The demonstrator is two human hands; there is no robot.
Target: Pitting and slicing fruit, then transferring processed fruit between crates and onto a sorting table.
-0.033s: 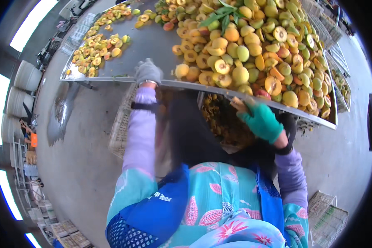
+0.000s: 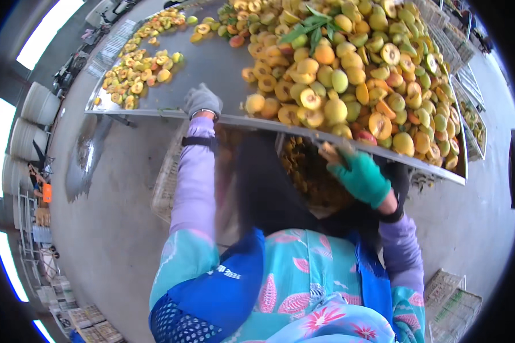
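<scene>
My left hand (image 2: 203, 102), in a grey glove, is over the near edge of the metal table (image 2: 217, 68). Its fingers look loosely bent and a little apart, with nothing visible in them. Just below the table's front edge, my right hand (image 2: 363, 180) wears a green glove and is closed around a small tan-brown thing (image 2: 329, 152), too blurred to name. Yellow-orange fruit, apricots or peaches by their look, lies in a large heap (image 2: 337, 74) to the right, many cut open with pits showing. Smaller piles of fruit halves (image 2: 134, 80) lie at the left.
Under the table, between my legs, a container (image 2: 315, 171) holds brownish scraps. A pale plastic crate (image 2: 167, 177) stands below my left forearm. Green leaves (image 2: 312, 28) lie on the heap. More crates (image 2: 455, 303) are on the floor at right; white tubs (image 2: 28, 137) stand far left.
My left hand has shifted very slightly left and my right hand slightly downward. The whole view has moved a little; the fruit piles look the same.
</scene>
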